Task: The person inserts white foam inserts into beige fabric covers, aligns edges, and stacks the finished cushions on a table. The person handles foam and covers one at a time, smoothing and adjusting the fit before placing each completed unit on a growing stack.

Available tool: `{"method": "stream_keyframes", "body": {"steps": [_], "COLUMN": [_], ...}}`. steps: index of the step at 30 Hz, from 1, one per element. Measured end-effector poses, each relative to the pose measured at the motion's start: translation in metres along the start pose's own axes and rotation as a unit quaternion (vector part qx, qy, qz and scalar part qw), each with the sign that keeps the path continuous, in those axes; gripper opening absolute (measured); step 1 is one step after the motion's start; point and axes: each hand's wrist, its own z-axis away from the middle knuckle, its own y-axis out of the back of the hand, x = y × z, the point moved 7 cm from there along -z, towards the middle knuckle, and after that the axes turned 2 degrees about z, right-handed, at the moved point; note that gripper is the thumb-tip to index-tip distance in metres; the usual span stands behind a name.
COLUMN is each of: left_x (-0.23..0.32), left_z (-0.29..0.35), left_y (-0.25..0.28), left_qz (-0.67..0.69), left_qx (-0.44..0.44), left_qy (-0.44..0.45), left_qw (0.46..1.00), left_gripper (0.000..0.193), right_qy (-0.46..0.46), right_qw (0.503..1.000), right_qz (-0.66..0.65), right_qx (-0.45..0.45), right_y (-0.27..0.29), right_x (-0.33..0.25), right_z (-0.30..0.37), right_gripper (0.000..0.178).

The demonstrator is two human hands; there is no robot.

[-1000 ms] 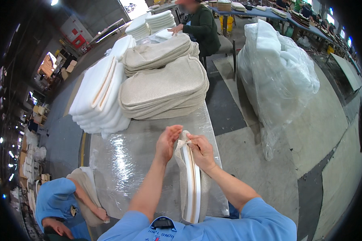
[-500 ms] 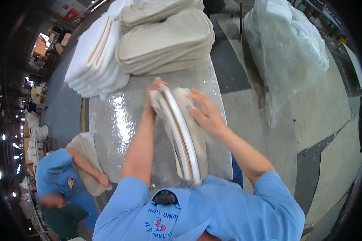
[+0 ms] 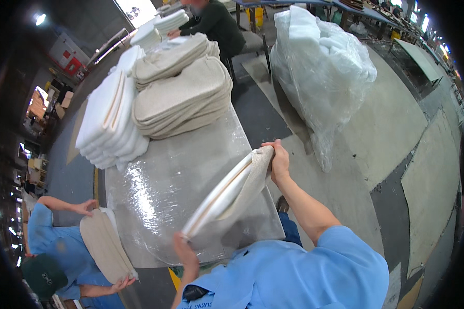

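Workshop floor of grey concrete surrounds a table (image 3: 154,206) wrapped in shiny clear film, on which I work. My left hand (image 3: 184,252) is closed on the near, lower end of a padded panel (image 3: 232,193), pinching its edge at the near rim of the table; my right hand (image 3: 279,162) is closed over the far, upper end, fingers curled across the top corner. Both hands therefore grip the piece, one at each end, and neither is nearer to it than the other. Its long axis runs on a diagonal from near left to far right, rising toward my right hand, so that it is held clear of the film rather than lying flat. It appears as a beige fabric cover over a white foam core, with a pale tan seam line along its exposed edge. Farther along the table, to the left, stands a stack of white foam pads (image 3: 108,123); just beside it on the right is a stack of beige covered pads (image 3: 185,98). To the far right, on the floor, a large clear plastic bag (image 3: 319,72) bulges with white material. At near left a co-worker in blue (image 3: 56,247) holds a similar beige pad (image 3: 103,244).
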Motion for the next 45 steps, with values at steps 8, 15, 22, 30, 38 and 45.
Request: {"method": "stream_keyframes", "body": {"steps": [8, 15, 22, 30, 38, 45], "left_x": [0.065, 0.167, 0.237, 0.261, 0.265, 0.242], "left_z": [0.067, -0.041, -0.154, -0.169, -0.167, -0.174], "left_y": [-0.114, -0.162, -0.274, -0.319, -0.325, -0.336], "left_qz": [0.212, 0.164, 0.114, 0.006, 0.086, 0.179], "left_qx": [-0.255, -0.223, -0.239, -0.209, -0.166, -0.160], "left_qy": [-0.022, -0.138, -0.217, -0.296, -0.304, -0.221], "left_qw": [0.943, 0.951, 0.939, 0.932, 0.934, 0.945], "left_gripper": [0.059, 0.058, 0.052, 0.023, 0.008, 0.006], "right_qy": [0.075, 0.014, 0.082, 0.141, 0.237, 0.310], "right_qw": [0.994, 0.991, 0.960, 0.896, 0.887, 0.865], "right_qz": [0.060, -0.084, 0.249, 0.421, 0.392, 0.391], "right_qx": [-0.046, -0.105, -0.100, 0.000, 0.054, 0.048], "right_y": [-0.030, -0.034, -0.010, 0.012, 0.006, -0.015], "right_x": [0.000, -0.004, -0.041, -0.076, -0.077, -0.081], "right_z": [-0.054, 0.012, 0.040, 0.011, 0.012, 0.010], "right_gripper": [0.052, 0.061, 0.071, 0.027, 0.017, 0.009]}}
